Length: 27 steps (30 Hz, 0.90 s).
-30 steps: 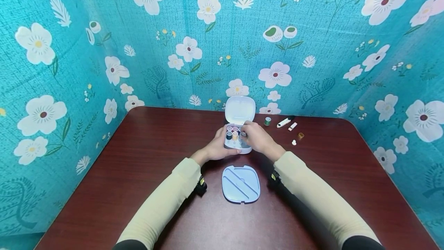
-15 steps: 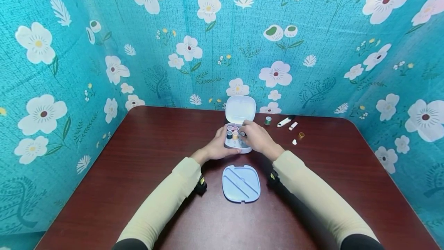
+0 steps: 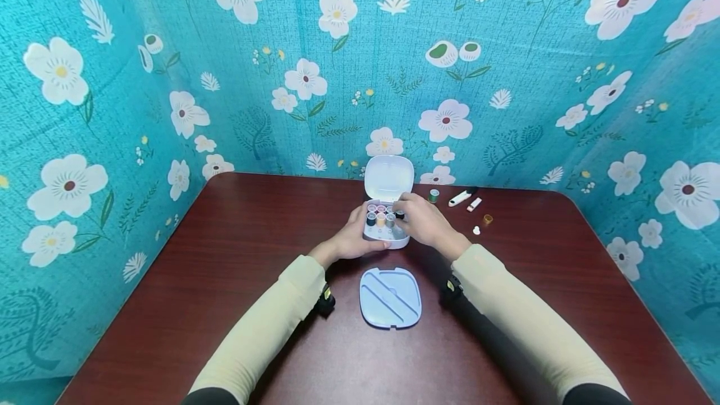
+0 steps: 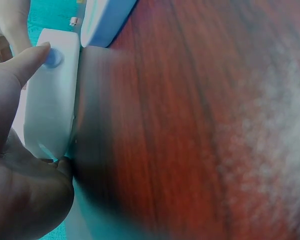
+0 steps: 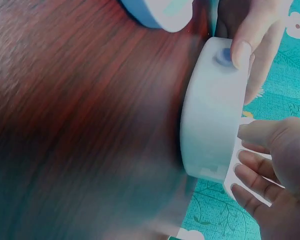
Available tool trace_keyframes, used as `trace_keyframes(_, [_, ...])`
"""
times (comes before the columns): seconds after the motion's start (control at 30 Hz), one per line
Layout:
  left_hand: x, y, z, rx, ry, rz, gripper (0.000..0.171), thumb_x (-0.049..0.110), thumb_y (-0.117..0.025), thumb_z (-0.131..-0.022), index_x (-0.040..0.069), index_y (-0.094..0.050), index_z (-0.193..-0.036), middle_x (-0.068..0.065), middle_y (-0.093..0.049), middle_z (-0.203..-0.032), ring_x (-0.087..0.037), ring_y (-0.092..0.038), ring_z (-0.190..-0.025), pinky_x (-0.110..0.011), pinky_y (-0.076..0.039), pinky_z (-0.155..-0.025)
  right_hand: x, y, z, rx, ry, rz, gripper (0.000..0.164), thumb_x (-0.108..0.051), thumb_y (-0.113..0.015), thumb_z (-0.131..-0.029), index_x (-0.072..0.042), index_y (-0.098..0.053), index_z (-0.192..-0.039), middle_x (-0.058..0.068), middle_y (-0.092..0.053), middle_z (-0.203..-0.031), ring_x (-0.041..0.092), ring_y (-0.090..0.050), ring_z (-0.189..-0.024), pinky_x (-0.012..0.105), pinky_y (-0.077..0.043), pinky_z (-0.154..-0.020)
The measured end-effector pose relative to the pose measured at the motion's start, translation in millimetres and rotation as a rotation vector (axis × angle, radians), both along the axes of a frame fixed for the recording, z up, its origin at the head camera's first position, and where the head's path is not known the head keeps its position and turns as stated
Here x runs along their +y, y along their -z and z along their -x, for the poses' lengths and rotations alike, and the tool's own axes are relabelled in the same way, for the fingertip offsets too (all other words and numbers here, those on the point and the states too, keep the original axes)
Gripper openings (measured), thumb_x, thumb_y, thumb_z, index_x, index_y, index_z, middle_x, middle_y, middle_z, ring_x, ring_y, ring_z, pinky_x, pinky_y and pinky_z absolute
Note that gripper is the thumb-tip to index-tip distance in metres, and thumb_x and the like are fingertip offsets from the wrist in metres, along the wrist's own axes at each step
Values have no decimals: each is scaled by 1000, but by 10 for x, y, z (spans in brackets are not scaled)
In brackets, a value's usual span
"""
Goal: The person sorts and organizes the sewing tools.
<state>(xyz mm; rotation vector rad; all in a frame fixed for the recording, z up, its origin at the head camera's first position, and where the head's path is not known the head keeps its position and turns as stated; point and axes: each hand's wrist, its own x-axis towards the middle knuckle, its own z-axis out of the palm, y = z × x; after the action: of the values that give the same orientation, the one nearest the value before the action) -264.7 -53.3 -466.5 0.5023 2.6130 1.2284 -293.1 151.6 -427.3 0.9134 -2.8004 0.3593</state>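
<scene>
Just below the middle of the frame, the left hand (image 3: 353, 239) grips the open white plastic box (image 3: 398, 244) on the glossy red-brown worktop (image 3: 253, 224). The right hand (image 3: 423, 220) has shifted right, uncovering a small grey thread spool (image 3: 390, 221), which suggests that one is seated. Whether it now pinches the black thread spool (image 3: 400, 214) beside its fingers, I cannot tell.
</scene>
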Motion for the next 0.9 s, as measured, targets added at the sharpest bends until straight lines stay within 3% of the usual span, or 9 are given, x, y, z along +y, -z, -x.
trace_keyframes(0.3, [-4,-20,11,-3,-12,13,118,49,-75,-74,14,7,-151,-10,-4,-154,-23,-20,-137,-38,-26,-108,148,7,18,-16,8,34,26,-16,-72,-82,-7,-70,-107,7,-61,-108,21,-55,-99,41,-48,-85])
trace_keyframes(0.57, [-3,-4,24,0,-16,14,117,49,-76,-73,16,5,-151,-9,-8,-153,-22,-23,-135,-37,-26,-107,296,24,46,-26,15,68,25,-16,-73,-82,-7,-70,-104,4,-61,-99,18,-57,-89,38,-49,-79])
trace_keyframes(0.9, [3,-2,35,-7,-19,21,119,51,-75,-72,15,6,-151,-9,-6,-154,-22,-22,-135,-38,-26,-108,410,10,83,-90,31,125,26,-16,-73,-82,-6,-69,-106,6,-62,-100,23,-59,-94,42,-49,-84])
